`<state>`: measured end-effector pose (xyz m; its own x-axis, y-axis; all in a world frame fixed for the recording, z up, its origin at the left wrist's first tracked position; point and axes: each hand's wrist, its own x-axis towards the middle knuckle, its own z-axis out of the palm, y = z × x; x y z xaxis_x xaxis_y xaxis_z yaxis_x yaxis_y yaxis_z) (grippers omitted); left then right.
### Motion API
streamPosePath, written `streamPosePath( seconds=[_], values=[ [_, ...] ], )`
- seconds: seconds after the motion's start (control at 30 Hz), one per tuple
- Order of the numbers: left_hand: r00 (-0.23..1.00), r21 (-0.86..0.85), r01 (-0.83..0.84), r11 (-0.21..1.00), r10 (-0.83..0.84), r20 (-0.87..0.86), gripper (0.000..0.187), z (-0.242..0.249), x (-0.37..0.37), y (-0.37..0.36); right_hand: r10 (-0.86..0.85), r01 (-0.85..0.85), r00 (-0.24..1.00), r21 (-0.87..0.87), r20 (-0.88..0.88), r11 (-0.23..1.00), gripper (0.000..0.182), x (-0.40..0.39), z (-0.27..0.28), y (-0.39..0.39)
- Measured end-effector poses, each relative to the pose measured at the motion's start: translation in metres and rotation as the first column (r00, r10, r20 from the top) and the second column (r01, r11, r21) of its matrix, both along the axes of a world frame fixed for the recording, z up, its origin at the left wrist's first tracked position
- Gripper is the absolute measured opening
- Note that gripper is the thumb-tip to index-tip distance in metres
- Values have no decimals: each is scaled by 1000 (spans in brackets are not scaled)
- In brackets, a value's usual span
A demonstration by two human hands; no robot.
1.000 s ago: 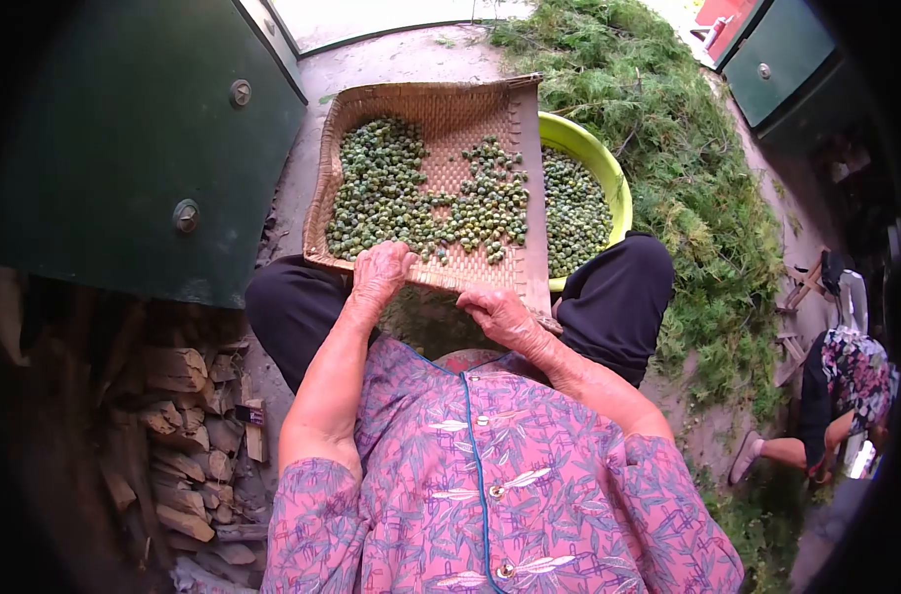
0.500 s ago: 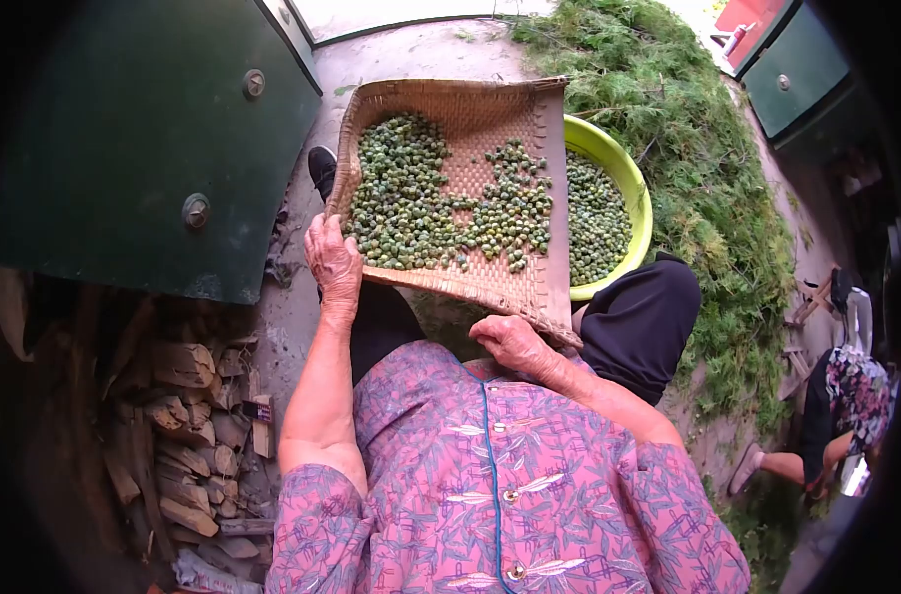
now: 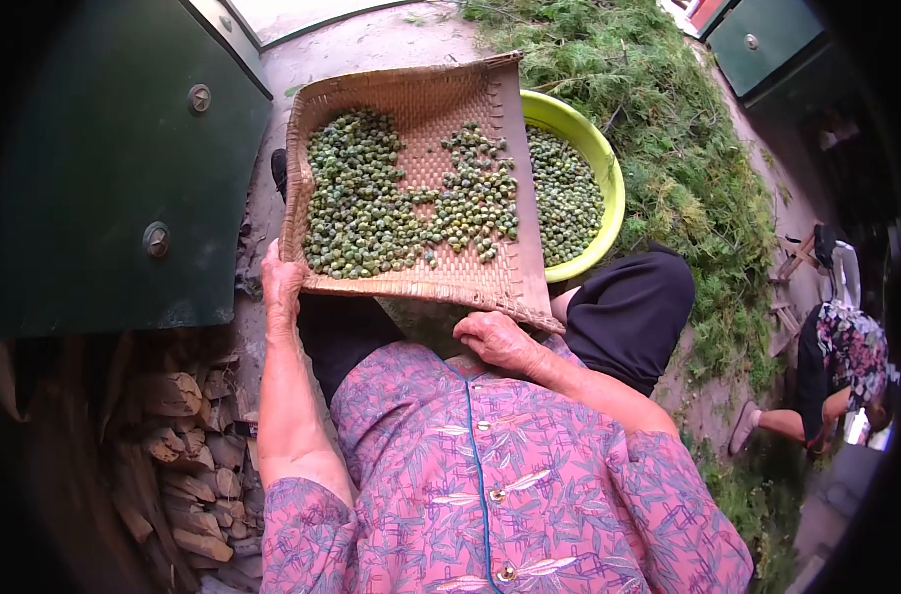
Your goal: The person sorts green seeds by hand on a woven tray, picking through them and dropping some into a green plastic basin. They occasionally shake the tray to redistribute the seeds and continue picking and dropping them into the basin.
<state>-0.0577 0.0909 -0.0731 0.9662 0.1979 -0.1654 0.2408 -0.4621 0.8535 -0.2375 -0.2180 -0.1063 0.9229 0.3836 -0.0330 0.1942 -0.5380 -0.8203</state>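
Note:
A woven winnowing basket (image 3: pixel 411 208) is tilted above my lap, with small round green fruits (image 3: pixel 351 198) heaped on its left side and a looser patch (image 3: pixel 480 193) to the right. My left hand (image 3: pixel 282 279) grips the basket's near left rim, thumb side on the edge. Just under the near right rim lies my right hand (image 3: pixel 500 342), its fingers curled in, and nothing shows in them. Beside the basket's right edge, partly covered by it, stands a yellow-green tub (image 3: pixel 609 198) holding more of the same fruits (image 3: pixel 564 198).
Cut green branches (image 3: pixel 668 178) cover the ground on the right. A dark green metal door (image 3: pixel 104 188) stands at left, above stacked firewood (image 3: pixel 178 445). At far right another person (image 3: pixel 847 356) bends down near a wooden stool (image 3: pixel 792 257).
The view has shifted, so the scene sits farther left. My left hand still holds the basket's near left rim, and the fruits lie much as before.

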Motion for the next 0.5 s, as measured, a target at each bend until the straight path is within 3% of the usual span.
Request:
streamPosePath(
  seconds=[0.13,0.2,0.27,0.33,0.4,0.47,0.5],
  values=[
    [999,-66,30,997,-31,-26,58,7,0,4,-16,19,1000,155,-19,988,15,6,20,-9],
    [996,-49,70,996,-73,-54,58,24,4,1,-9,108,938,267,-347,957,16,17,56,-15],
    [994,-50,50,998,-55,-100,56,24,9,1,-12,144,908,285,-419,948,15,33,68,-24],
    [996,-37,57,998,-59,-71,55,29,6,0,-115,223,936,310,-331,924,16,43,59,-34],
    [995,24,87,996,-85,-48,51,28,10,3,-261,359,893,231,-366,904,14,56,50,-48],
    [965,372,263,890,-239,-110,49,26,20,14,-461,487,870,154,-175,860,12,66,27,-61],
    [927,357,358,863,-375,-24,49,31,23,15,-505,523,849,105,-153,846,12,71,19,-67]
  ],
)
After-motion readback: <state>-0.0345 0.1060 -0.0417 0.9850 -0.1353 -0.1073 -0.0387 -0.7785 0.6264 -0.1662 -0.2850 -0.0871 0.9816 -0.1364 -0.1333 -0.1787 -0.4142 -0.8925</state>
